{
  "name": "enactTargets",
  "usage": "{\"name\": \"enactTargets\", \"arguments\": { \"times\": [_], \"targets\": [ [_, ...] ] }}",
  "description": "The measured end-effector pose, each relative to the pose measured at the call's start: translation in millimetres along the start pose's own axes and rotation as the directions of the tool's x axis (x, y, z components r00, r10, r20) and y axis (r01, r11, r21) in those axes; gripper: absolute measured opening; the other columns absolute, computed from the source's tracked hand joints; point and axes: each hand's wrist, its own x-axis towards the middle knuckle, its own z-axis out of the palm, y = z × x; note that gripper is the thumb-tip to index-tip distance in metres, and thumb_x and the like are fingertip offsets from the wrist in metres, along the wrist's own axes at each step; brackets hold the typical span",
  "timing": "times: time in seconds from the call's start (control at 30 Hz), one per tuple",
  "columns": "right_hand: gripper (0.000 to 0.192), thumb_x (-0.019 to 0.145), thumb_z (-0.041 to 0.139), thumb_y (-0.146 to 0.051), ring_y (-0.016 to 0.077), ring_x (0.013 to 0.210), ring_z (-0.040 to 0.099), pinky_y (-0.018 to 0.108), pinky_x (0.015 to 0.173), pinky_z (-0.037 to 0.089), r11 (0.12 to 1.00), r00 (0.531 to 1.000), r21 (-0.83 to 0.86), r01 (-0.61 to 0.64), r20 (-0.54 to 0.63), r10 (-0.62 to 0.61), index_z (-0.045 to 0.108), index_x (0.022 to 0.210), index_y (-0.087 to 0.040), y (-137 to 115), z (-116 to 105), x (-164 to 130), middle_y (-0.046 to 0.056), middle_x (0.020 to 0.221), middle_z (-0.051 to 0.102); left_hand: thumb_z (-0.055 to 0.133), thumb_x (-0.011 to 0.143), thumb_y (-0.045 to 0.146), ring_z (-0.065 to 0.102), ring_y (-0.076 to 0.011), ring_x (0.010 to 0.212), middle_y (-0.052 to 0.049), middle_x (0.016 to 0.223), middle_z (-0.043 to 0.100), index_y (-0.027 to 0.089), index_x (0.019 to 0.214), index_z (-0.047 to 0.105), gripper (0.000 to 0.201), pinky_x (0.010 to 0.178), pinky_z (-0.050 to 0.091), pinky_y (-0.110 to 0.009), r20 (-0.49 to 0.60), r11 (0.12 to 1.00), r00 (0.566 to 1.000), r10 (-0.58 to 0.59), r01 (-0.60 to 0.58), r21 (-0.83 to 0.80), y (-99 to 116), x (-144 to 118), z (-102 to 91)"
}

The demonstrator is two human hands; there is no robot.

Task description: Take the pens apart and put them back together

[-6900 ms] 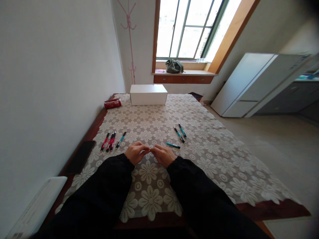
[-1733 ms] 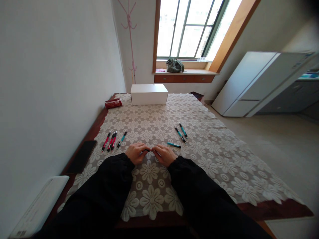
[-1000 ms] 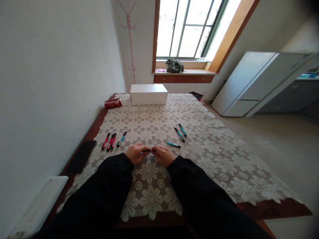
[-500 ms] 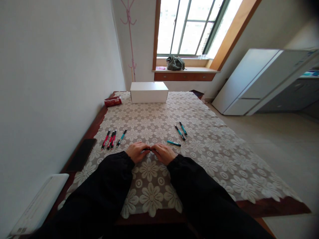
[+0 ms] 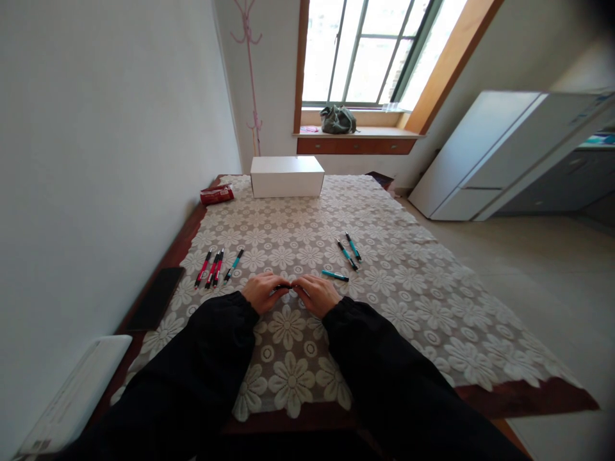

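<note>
My left hand (image 5: 263,291) and my right hand (image 5: 314,294) meet low over the tablecloth, fingertips together. Between them they pinch a small black pen part (image 5: 282,287), mostly covered by the fingers. To the right of my right hand lies a turquoise pen barrel (image 5: 335,276). Beyond it, two turquoise-and-black pens (image 5: 346,255) rest at a slant. Left of my left hand is another turquoise pen (image 5: 234,266), with three red-and-black pens (image 5: 212,269) beside it.
A white box (image 5: 287,178) stands at the far end of the flowered tablecloth (image 5: 293,384). A red packet (image 5: 216,194) lies left of it. Along the left edge are a dark flat object (image 5: 157,299) and a white power-strip-like object (image 5: 79,394). The wall borders the table's left side.
Both hands stay in nearly the same place, still pinching the black part. The pens have not moved; the view has shifted very slightly.
</note>
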Motion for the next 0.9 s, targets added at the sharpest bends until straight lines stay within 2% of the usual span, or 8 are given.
{"name": "enactTargets", "arguments": {
  "times": [0.23,0.9],
  "targets": [
    [0.014,0.093,0.052,-0.019,0.0177,0.087,0.061,0.027,0.078,0.047,1.000,1.000,0.024,0.006,-0.002,-0.006,0.064,0.098,-0.021,-1.4,-1.1,0.9,0.005,0.088,0.065,0.054,0.094,0.035,0.063,-0.0164,0.084,-0.002,0.096,0.072,0.022,0.103,0.067,0.020,0.080,0.049,-0.029,0.007,1.000,1.000,-0.014,0.014,0.008,-1.5,0.3,0.9],
    [0.016,0.088,0.052,-0.013,0.0192,0.090,0.062,0.030,0.083,0.049,0.998,1.000,0.058,0.005,-0.003,-0.005,0.063,0.097,-0.020,0.7,0.8,1.9,0.006,0.091,0.067,0.054,0.093,0.035,0.063,-0.0166,0.083,-0.002,0.095,0.073,0.024,0.104,0.068,0.021,0.079,0.049,-0.028,0.028,0.999,0.999,-0.038,0.037,0.016,-2.3,0.7,1.0]
  ]
}}
